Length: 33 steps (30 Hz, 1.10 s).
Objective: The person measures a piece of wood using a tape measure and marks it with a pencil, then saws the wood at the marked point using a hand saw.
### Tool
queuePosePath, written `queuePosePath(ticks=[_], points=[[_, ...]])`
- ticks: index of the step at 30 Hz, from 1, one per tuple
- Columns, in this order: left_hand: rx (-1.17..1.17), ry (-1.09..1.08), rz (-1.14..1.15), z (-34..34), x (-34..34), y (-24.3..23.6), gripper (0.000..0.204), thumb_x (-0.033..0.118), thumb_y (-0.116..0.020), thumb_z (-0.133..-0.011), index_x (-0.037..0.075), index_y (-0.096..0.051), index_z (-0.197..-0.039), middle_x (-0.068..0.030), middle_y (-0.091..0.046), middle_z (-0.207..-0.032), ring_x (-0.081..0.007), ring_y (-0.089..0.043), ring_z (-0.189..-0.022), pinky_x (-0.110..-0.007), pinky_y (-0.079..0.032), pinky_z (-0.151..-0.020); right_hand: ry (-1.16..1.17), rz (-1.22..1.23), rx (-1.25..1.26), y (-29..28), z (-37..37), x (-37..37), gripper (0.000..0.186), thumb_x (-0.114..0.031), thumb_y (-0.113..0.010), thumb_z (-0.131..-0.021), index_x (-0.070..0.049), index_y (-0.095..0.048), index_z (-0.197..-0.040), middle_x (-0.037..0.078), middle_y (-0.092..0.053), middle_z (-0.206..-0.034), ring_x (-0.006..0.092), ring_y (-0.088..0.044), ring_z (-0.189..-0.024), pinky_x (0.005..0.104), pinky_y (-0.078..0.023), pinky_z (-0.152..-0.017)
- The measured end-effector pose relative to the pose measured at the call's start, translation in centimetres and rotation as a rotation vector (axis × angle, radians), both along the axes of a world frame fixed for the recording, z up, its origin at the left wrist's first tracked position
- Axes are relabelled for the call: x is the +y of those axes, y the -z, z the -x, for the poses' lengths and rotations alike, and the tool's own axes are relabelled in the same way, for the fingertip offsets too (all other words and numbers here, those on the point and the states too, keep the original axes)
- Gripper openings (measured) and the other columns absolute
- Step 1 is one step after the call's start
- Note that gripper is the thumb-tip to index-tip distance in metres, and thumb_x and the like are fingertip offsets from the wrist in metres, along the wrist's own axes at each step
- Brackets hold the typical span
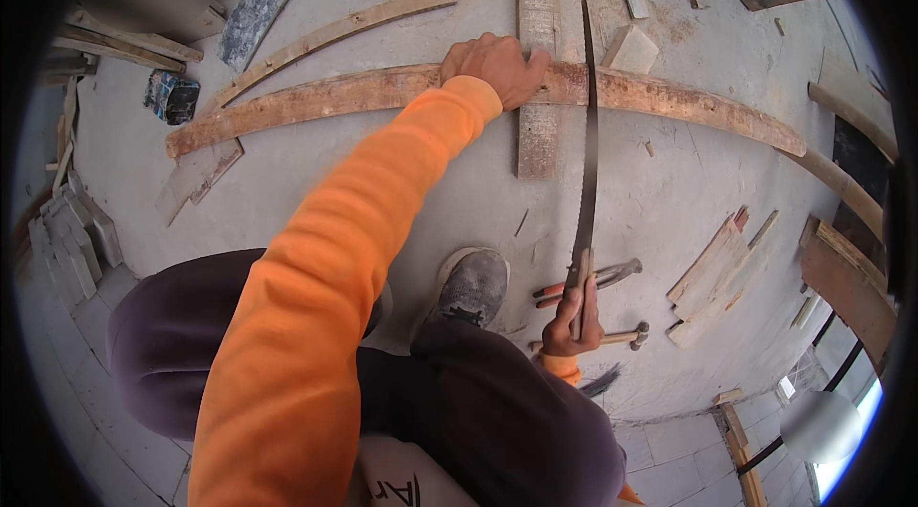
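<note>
A long, narrow wooden plank [335, 95] lies crosswise, resting over a short, flat board [536, 145]. My left hand [495, 67] is closed over the plank near its middle, gripping it just left of the saw. In my right hand [572, 322] is the handle of a handsaw [587, 163]. The saw's long, toothed blade points away from me and crosses the plank just right of the short board. From this view I cannot tell how deep the teeth sit in the wood. My shoe [470, 285] stands on the floor between the two hands.
Beside my right hand lie a claw hammer [622, 271] and another hammer [639, 335]. Wood scraps [712, 268] are at right, with an offcut block [630, 50] beyond the plank. A longer wood strip [354, 26] and a blue-black package [172, 97] lie at left.
</note>
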State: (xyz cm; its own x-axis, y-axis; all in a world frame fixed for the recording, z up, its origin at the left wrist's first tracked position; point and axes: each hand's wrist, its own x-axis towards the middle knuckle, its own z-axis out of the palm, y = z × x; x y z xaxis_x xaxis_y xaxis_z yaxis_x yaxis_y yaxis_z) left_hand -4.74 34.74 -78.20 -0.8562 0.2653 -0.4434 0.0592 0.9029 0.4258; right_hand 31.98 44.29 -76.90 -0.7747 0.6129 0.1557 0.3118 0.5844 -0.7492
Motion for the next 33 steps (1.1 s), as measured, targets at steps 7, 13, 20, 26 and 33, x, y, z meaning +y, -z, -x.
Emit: queuePosePath(ticks=[7, 13, 20, 26, 33], points=[[-0.04, 0.021, 0.064, -0.1, -0.3, -0.6, 0.063, 0.051, -0.04, -0.099, 0.002, -0.079, -0.105, -0.0254, -0.073, -0.114, -0.0371, -0.07, -0.11, -0.046, -0.051, -0.103, 0.04, 0.137, 0.084, 0.9, 12.0, 1.3, 0.032, -0.005, -0.066, -0.099, 0.007, -0.069, -0.129, 0.022, -0.078, -0.104, 0.0145, -0.071, -0.074, 0.0277, -0.058, -0.068], [-0.138, 0.021, 0.102, 0.3, -1.3, -1.0, 0.06, 0.049, -0.041, -0.098, 0.004, -0.08, -0.104, -0.0253, -0.073, -0.114, -0.0381, -0.07, -0.11, -0.045, -0.051, -0.102, 0.014, 0.082, 0.066, 1.3, 11.6, 0.8, 0.029, -0.004, -0.066, -0.099, 0.007, -0.071, -0.126, 0.022, -0.078, -0.103, 0.0173, -0.073, -0.076, 0.0282, -0.058, -0.07], [-0.064, 0.025, 0.048, -0.2, -0.3, -1.3, 0.061, 0.048, -0.039, -0.099, 0.003, -0.08, -0.102, -0.0247, -0.073, -0.115, -0.0374, -0.07, -0.111, -0.045, -0.052, -0.102, 0.163, 0.322, -0.043, -0.8, 1.5, -0.8, 0.033, -0.01, -0.063, -0.101, 0.009, -0.07, -0.126, 0.023, -0.078, -0.095, 0.0148, -0.07, -0.068, 0.0269, -0.055, -0.063], [-0.061, 0.026, 0.081, -1.1, -1.0, 0.3, 0.061, 0.047, -0.039, -0.099, 0.002, -0.08, -0.097, -0.0241, -0.074, -0.111, -0.0375, -0.071, -0.106, -0.044, -0.054, -0.098, -0.036, 0.169, 0.199, 1.5, 19.5, 1.9, 0.029, -0.004, -0.07, -0.099, 0.002, -0.072, -0.127, 0.02, -0.078, -0.111, 0.016, -0.074, -0.081, 0.0278, -0.058, -0.072], [-0.101, -0.014, 0.01, -0.1, -0.1, -1.3, 0.061, 0.049, -0.041, -0.099, -0.001, -0.076, -0.105, -0.0286, -0.073, -0.106, -0.041, -0.071, -0.105, -0.05, -0.052, -0.101, 0.142, 0.09, -0.097, -1.9, -4.2, -2.3, 0.036, -0.009, -0.061, -0.101, 0.013, -0.065, -0.129, 0.024, -0.078, -0.099, 0.0189, -0.072, -0.071, 0.0285, -0.058, -0.066]])
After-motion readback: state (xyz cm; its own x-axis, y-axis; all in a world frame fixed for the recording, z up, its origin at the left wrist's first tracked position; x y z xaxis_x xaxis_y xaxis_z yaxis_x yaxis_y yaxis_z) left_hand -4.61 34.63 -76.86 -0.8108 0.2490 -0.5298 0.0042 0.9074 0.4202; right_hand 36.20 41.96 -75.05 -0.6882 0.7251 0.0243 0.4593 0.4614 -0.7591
